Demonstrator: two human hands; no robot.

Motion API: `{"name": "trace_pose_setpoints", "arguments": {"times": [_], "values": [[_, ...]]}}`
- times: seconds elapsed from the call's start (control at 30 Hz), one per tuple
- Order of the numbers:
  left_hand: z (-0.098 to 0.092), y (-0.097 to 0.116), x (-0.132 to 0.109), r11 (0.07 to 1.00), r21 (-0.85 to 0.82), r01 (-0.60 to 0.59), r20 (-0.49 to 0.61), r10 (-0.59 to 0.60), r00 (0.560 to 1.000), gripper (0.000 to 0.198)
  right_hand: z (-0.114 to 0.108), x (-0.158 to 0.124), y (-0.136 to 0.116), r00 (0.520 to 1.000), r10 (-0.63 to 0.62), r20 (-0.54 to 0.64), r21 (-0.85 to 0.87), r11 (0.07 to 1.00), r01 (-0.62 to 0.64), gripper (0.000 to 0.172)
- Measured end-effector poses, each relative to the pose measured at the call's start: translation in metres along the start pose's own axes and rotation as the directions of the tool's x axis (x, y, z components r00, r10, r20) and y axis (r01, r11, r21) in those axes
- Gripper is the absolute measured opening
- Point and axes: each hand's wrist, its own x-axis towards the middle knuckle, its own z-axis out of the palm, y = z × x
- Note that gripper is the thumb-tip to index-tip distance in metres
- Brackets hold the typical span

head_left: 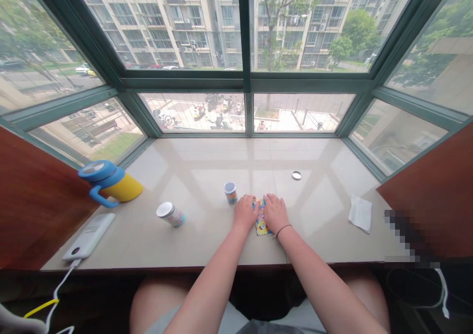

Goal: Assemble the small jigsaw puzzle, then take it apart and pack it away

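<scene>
Sill (207, 156): tiled, spans full width.
Flask (123, 187): yellow, blue lid, on side, far left.
Can (170, 214): printed, white top, on side, left of hands.
Tin (230, 193): upright, just past L hand.
L hand (244, 213), R hand (275, 213): flat, side by side, fingers together, not clamped.
Packet (261, 220): colourful, under both hands, mid-sill.

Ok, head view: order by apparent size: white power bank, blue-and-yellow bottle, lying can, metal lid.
Blue-and-yellow bottle and white power bank look alike, too close to rank. Then lying can. Smallest: metal lid.
</scene>
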Motion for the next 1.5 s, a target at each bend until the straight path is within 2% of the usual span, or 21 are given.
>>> {"name": "trace_pose_setpoints", "arguments": {"times": [0.13,0.37,0.67,0.9,1.1,1.27,1.5], "values": [[0.001,-0.005,0.000,0.998,-0.058,-0.003,-0.018,0.002,1.000,0.022,0.000,0.006,-0.003,1.000,0.017,-0.026,0.010,1.000,-0.017,0.049],[0.005,-0.012,0.002,0.996,-0.093,-0.010,-0.024,0.008,1.000,0.013,-0.005,0.003,-0.004,1.000,0.003,-0.009,-0.008,1.000,-0.003,0.049],[-0.007,-0.007,0.002,0.985,-0.171,-0.020,0.019,0.024,1.000,0.005,-0.005,0.003,-0.005,1.000,0.005,-0.022,-0.018,1.000,-0.005,0.048],[-0.010,-0.004,0.000,0.983,-0.181,-0.015,0.044,0.023,0.999,0.007,-0.006,0.003,-0.004,1.000,0.006,-0.027,-0.014,1.000,-0.007,0.047],[-0.008,-0.004,-0.001,0.992,-0.120,-0.047,0.005,0.048,0.999,0.017,-0.006,0.003,-0.006,0.999,0.013,-0.051,-0.011,1.000,-0.014,0.048],[-0.007,0.003,-0.001,0.999,0.044,-0.021,0.021,0.020,1.000,0.032,-0.008,0.004,-0.008,0.999,0.016,-0.043,-0.031,0.999,-0.017,0.052],[-0.006,0.003,-0.001,0.995,0.060,-0.076,0.045,0.073,0.996,0.018,-0.010,0.017,-0.008,0.999,0.038,-0.033,-0.031,0.999,-0.039,0.036]]}}
